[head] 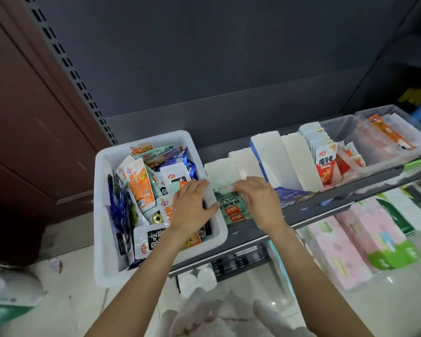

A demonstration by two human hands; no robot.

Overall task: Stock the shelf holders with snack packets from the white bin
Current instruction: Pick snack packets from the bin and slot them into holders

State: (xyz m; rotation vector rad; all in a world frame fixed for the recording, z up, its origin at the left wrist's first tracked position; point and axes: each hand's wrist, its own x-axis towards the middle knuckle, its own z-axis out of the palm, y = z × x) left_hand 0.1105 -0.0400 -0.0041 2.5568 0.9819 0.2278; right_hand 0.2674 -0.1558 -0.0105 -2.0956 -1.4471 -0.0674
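The white bin [102, 215] stands on the left end of the grey shelf, heaped with mixed snack packets [139, 183] in orange, blue and white. My left hand [192, 205] hovers over the bin's right side, fingers loosely spread, thumb near the rim. My right hand [258, 198] pinches the top edge of pale green packets [231, 205] that sit in the leftmost white holder [219, 170]. More white holders [272, 156] line the shelf to the right; one holds a row of red-and-white packets [326, 164].
A clear plastic box [384, 142] with orange packets stands at the shelf's right end. Below the shelf lie pink and green tissue packs [350, 249]. The shelf's slotted upright [66, 64] and a brown panel rise on the left. White cloth fills the bottom.
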